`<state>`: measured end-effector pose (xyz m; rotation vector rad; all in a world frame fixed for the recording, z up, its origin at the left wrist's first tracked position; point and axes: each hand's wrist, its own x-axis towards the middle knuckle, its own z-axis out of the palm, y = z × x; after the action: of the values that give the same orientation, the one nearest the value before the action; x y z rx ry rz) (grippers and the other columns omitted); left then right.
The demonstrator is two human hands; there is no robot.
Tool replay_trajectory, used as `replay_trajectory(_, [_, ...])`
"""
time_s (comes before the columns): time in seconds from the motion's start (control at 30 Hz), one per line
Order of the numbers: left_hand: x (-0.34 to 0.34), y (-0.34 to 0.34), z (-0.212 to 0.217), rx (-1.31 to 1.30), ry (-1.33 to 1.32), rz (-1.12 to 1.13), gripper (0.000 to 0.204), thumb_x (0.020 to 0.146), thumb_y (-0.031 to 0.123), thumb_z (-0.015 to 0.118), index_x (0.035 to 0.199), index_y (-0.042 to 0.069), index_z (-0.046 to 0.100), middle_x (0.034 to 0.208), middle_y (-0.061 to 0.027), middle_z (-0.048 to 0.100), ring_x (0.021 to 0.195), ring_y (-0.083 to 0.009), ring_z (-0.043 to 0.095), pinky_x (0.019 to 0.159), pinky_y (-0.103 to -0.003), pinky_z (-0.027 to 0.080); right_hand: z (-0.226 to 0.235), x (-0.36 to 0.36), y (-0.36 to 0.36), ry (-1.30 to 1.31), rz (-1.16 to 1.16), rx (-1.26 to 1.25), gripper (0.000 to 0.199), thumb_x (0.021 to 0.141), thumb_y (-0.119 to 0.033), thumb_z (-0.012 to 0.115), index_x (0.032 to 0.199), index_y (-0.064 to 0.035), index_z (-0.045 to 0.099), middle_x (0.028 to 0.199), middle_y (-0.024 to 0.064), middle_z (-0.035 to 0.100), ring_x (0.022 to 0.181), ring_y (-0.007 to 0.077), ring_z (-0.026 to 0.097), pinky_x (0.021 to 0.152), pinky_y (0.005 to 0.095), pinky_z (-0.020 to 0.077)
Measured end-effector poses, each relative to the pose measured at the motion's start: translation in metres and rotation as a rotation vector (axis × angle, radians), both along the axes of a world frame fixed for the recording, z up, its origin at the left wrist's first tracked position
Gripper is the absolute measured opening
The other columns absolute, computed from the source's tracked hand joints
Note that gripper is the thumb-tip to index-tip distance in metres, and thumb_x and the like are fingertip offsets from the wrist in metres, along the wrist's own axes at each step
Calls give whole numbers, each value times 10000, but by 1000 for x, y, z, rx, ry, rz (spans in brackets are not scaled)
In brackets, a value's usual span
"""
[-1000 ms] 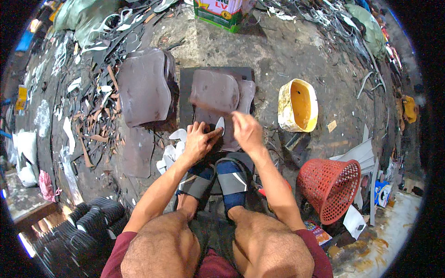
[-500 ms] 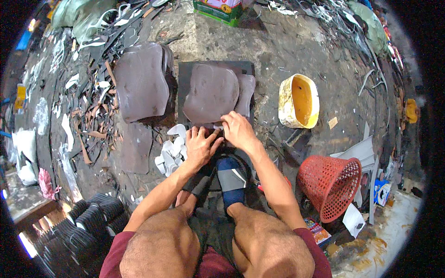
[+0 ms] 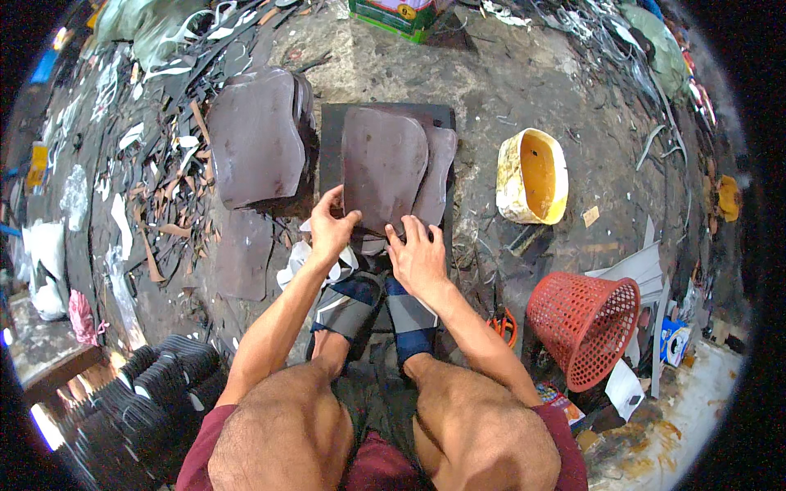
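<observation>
A dark brown, wavy-edged sheet lies in front of me, over another brown sheet that shows at its right. Both rest on a flat black board. My left hand is at the top sheet's lower left corner, its thumb and forefinger around the edge. At the lower edge, my right hand touches the sheet with spread fingertips. Several white, rounded cut pieces lie beside my left wrist, partly hidden by it.
A stack of brown sheets stands at the left. To the right are a yellowed tub holding yellow stuff and a tipped red basket. Scraps litter the left floor. Black ridged pieces are piled lower left.
The top sheet has turned and shifted right. My left hand has gone up to its left corner; my right hand has dropped a little lower. My left foot has moved forward beside the right one.
</observation>
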<state>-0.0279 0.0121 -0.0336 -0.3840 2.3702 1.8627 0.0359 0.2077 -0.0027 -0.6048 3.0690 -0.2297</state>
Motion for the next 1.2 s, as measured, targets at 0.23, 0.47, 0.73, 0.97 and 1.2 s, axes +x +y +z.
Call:
replay_trajectory(0.23, [5, -31, 127, -179, 618, -480, 425, 763, -98, 709, 1147, 69, 781, 997, -87, 675, 924, -233, 683, 821, -330, 547, 136, -58, 66, 297, -10, -218, 497, 825, -144, 795, 1310, -146, 687, 1364, 109, 647, 1302, 322, 591, 1132, 508, 398])
replay_trajectory(0.47, [24, -83, -4, -622, 307, -280, 405, 825, 49, 757, 1230, 38, 742, 1099, -174, 732, 1050, -344, 697, 951, -412, 552, 58, -78, 59, -204, -519, -1354, 189, 996, -135, 707, 1039, 47, 679, 918, 56, 739, 822, 114, 661, 762, 291, 531])
replay_trajectory(0.73, [45, -96, 34, -469, 13, -103, 397, 792, 57, 820, 1181, 24, 747, 891, -85, 760, 804, -173, 706, 743, -324, 563, 3, -28, 49, -22, -487, -827, 694, 925, -201, 758, 1536, -26, 479, 1423, 248, 613, 1211, 365, 652, 1033, 431, 518])
replay_trajectory(0.97, [59, -75, 66, -496, 277, -260, 436, 799, -25, 777, 1218, 92, 742, 947, -74, 731, 772, -140, 677, 707, -308, 552, -5, -2, -61, -691, -431, -1371, 329, 907, -164, 796, 1194, -20, 727, 901, 105, 792, 768, 184, 730, 695, 305, 579])
replay_trajectory(1.2, [57, -78, 60, 465, 53, 318, 200, 852, -74, 780, 889, 67, 643, 969, -51, 698, 802, -135, 662, 801, -299, 558, -5, 7, -54, -474, 10, -945, 218, 886, -176, 767, 1076, -72, 795, 1255, 163, 734, 1103, 302, 726, 908, 384, 591])
